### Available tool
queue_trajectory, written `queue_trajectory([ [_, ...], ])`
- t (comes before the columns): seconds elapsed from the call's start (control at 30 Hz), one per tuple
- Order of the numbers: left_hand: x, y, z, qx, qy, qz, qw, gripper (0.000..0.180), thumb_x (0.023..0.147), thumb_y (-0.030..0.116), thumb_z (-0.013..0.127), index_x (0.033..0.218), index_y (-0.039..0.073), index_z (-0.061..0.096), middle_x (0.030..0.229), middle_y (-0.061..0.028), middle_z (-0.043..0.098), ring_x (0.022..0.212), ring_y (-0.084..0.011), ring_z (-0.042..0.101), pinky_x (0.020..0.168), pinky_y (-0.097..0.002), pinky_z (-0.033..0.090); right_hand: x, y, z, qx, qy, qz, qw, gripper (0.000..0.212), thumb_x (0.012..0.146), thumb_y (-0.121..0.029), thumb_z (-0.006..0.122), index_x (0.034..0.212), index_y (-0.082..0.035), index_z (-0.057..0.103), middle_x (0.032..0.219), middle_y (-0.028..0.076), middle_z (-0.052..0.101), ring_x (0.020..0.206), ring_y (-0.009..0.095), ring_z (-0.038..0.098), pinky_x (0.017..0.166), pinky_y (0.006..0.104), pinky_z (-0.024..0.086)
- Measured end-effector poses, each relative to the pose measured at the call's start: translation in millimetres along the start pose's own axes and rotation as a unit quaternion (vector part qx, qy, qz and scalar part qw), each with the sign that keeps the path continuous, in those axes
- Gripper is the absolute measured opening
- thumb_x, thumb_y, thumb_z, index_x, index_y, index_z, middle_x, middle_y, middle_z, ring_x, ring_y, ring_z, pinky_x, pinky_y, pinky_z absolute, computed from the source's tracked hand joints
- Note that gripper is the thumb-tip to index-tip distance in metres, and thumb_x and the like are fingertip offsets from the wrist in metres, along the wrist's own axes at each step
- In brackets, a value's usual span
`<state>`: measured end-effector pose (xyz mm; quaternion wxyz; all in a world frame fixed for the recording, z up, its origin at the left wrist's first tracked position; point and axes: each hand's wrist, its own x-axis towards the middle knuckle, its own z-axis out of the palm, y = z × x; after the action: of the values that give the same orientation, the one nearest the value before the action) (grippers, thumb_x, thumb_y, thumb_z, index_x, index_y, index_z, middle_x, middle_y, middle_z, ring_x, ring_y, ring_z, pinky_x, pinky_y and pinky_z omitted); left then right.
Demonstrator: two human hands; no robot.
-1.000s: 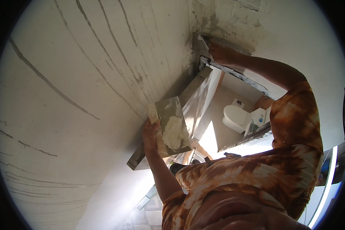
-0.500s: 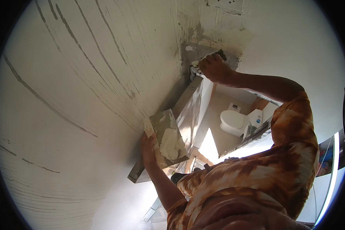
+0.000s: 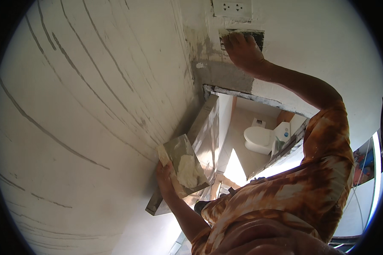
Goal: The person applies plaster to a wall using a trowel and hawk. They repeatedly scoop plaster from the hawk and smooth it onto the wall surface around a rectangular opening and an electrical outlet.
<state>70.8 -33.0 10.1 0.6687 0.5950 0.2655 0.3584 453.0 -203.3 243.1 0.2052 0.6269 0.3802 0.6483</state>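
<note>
My left hand (image 3: 166, 174) grips the edge of a flat grey hawk board (image 3: 178, 148), held low beside the left wall. A thick white heap of wet plaster (image 3: 188, 172) lies on the board. Up high, my right hand (image 3: 244, 53) is closed around a trowel (image 3: 258, 39) with a dark, smeared rectangular blade. The trowel is at the wall just under a white socket plate (image 3: 232, 8); my fingers cover its handle and part of the blade. Below it, a grey patch (image 3: 227, 75) spreads over the corner and along the top of a doorway.
The left wall (image 3: 72, 127) is pale with dark streaks. A door's top edge (image 3: 203, 117) slants beneath the hawk. Through the rough-edged doorway frame (image 3: 259, 98) a white toilet (image 3: 258, 136) shows far below. A bright strip (image 3: 375, 165) stands at the right.
My right hand and the trowel have moved up the wall, from the doorway's top corner to just below the socket plate. The view has shifted slightly; my left hand still holds the hawk.
</note>
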Motion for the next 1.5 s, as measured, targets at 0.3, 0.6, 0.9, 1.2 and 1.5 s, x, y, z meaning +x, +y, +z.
queue_trajectory([
  [0.3,7,-15,-3,-0.148,-0.052,-0.034,0.987,0.042,0.089,0.015,0.063,0.127,-0.002,0.06,0.111,-0.0051,0.065,0.099,-0.0148,0.059,0.089,-0.0287,0.045,-6,22,-11,0.062,-0.067,0.093,0.992,0.029,0.078,-0.016,0.068,0.102,-0.001,0.062,0.089,0.006,0.06,0.089,0.017,0.057,0.052,0.029,0.056],
  [0.6,5,-11,-1,-0.152,-0.043,-0.03,0.987,0.045,0.088,0.016,0.066,0.129,-0.002,0.059,0.113,-0.0057,0.066,0.099,-0.0155,0.06,0.09,-0.0297,0.046,-4,12,-19,0.107,-0.079,0.064,0.989,0.024,0.08,-0.015,0.067,0.099,-0.001,0.062,0.088,0.007,0.062,0.088,0.018,0.059,0.056,0.0312,0.057],
  [0.9,5,-10,-2,-0.143,-0.056,-0.034,0.988,0.046,0.089,0.017,0.063,0.131,-0.002,0.058,0.114,-0.0058,0.065,0.099,-0.0154,0.06,0.091,-0.03,0.045,1,9,-12,0.106,-0.078,0.055,0.99,0.03,0.078,-0.016,0.067,0.102,-0.001,0.063,0.089,0.006,0.062,0.088,0.018,0.059,0.055,0.0299,0.056],
  [1.2,-2,6,3,-0.023,-0.001,-0.032,0.999,0.044,0.088,0.022,0.063,0.126,0.0,0.063,0.108,-0.0034,0.065,0.096,-0.0148,0.057,0.09,-0.0296,0.043,-24,-73,-18,0.217,-0.057,-0.132,0.966,0.03,0.082,-0.021,0.065,0.104,0.0,0.065,0.096,0.008,0.062,0.093,0.022,0.057,0.072,0.0349,0.051],
  [1.5,-2,2,3,-0.004,0.014,-0.023,1.0,0.042,0.085,0.024,0.06,0.119,0.0,0.065,0.099,-0.0016,0.063,0.089,-0.0133,0.053,0.085,-0.0291,0.041,-47,-145,50,0.072,-0.008,-0.283,0.957,0.026,0.075,-0.026,0.065,0.086,-0.003,0.074,0.094,0.011,0.057,0.09,0.026,0.051,0.076,0.0415,0.042],
])
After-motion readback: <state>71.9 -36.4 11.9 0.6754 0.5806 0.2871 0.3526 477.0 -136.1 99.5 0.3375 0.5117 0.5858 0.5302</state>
